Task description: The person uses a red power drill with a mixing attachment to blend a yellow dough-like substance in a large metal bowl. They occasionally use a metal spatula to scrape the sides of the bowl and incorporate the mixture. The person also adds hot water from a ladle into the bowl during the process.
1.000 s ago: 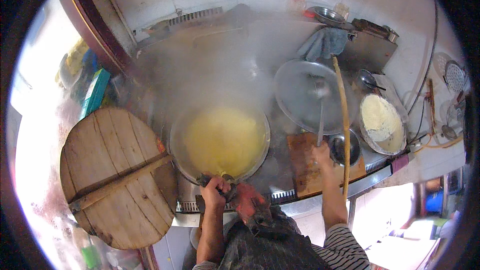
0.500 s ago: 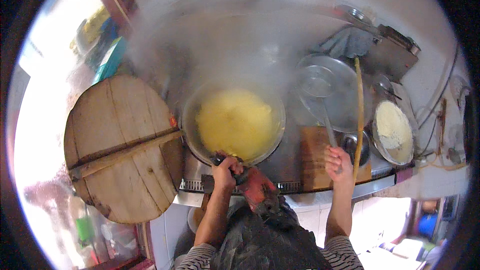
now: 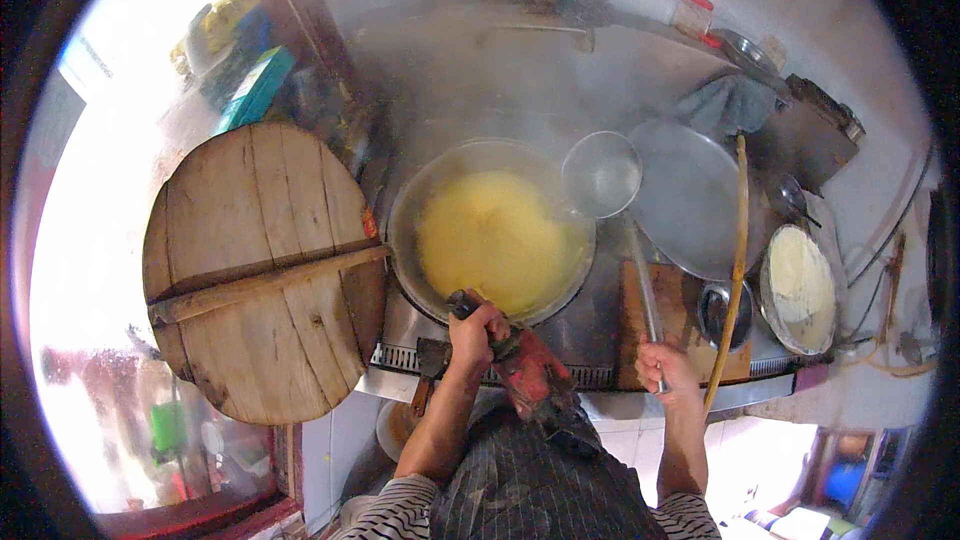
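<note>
My left hand (image 3: 476, 333) is closed round the black handle of a red and black power tool (image 3: 532, 372), whose body rests against my dark striped apron. In front of that hand is a large round pot (image 3: 397, 258) of thick yellow mash (image 3: 490, 230), with steam over it. My right hand (image 3: 668, 365) grips the long metal handle of a big ladle (image 3: 602, 176). The ladle's round bowl hangs at the pot's right rim, between it and a wide pan of cloudy liquid (image 3: 695, 202); whether the bowl holds anything I cannot tell.
A round wooden lid (image 3: 260, 190) with a crossbar leans left of the pot. On the right are a wooden board (image 3: 640, 320), a dark bowl (image 3: 722, 315), an upright bamboo stick (image 3: 741, 240) and a basin of pale flour (image 3: 800, 275). A cleaver (image 3: 430, 360) hangs by the counter edge.
The ladle has swung left from over the wide pan to the mash pot's right rim. My left hand keeps its grip on the power tool. The whole view has shifted slightly.
</note>
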{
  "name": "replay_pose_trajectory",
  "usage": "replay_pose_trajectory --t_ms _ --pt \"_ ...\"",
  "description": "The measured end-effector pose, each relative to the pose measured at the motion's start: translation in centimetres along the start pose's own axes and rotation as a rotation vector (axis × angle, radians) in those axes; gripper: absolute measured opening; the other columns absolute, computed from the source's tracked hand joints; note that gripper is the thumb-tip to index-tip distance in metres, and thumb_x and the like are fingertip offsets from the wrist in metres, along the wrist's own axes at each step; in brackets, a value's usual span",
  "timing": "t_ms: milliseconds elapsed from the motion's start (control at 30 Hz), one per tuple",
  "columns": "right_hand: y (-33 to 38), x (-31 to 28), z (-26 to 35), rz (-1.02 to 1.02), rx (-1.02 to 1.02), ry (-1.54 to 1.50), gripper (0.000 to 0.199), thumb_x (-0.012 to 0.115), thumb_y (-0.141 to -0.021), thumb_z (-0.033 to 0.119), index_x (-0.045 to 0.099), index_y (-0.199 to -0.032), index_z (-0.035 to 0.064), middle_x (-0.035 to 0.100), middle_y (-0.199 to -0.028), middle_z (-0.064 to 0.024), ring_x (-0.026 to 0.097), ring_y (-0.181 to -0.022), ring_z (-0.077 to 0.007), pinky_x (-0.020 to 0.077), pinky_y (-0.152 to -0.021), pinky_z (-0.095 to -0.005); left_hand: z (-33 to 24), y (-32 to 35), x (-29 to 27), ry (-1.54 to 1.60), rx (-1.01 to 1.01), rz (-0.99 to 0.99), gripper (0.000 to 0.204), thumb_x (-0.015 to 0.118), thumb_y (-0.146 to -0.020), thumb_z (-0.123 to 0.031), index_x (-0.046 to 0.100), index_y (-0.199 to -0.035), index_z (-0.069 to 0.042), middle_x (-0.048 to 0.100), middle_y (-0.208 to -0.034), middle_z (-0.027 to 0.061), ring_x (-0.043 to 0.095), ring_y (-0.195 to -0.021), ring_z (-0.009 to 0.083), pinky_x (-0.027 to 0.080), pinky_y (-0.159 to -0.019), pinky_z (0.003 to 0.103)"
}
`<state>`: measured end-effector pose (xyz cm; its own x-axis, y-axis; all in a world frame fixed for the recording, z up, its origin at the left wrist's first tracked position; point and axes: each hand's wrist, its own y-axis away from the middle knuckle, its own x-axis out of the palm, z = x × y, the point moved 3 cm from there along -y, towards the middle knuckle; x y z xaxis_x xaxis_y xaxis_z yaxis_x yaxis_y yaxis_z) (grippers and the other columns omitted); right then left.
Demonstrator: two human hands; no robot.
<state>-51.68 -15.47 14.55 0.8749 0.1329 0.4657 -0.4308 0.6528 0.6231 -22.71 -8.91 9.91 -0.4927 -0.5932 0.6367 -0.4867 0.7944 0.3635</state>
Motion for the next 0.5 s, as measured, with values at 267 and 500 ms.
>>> replay_pose_trajectory --t_ms 267,500 --pt "-1.8 1.4 -0.8 -0.202 -0.269 0.802 0.023 0.057 -0.08 0.009 0.043 -0.098 0.0069 0.049 -0.057 -0.0068 0.047 -0.039 -0.0172 0.0365 -0.033 -0.0339 -0.1 0.1 -0.1 -0.034 0.038 -0.013 0.017 0.049 -0.07 0.004 0.041 -0.077 -0.01 0.038 -0.052 0.0044 0.039 -0.04 0.0187 0.034 -0.04 0.033" --pt "-1.1 2.0 1.1 -0.532 -0.914 1.406 0.032 0.063 -0.075 0.012 0.044 -0.1 0.0041 0.051 -0.059 -0.0158 0.051 -0.045 -0.0362 0.0422 -0.045 -0.0441 -0.3 0.0 -0.1 -0.011 -0.001 -0.018 0.019 0.049 -0.072 0.003 0.042 -0.082 -0.012 0.037 -0.054 0.0037 0.038 -0.043 0.0181 0.034 -0.042 0.034"
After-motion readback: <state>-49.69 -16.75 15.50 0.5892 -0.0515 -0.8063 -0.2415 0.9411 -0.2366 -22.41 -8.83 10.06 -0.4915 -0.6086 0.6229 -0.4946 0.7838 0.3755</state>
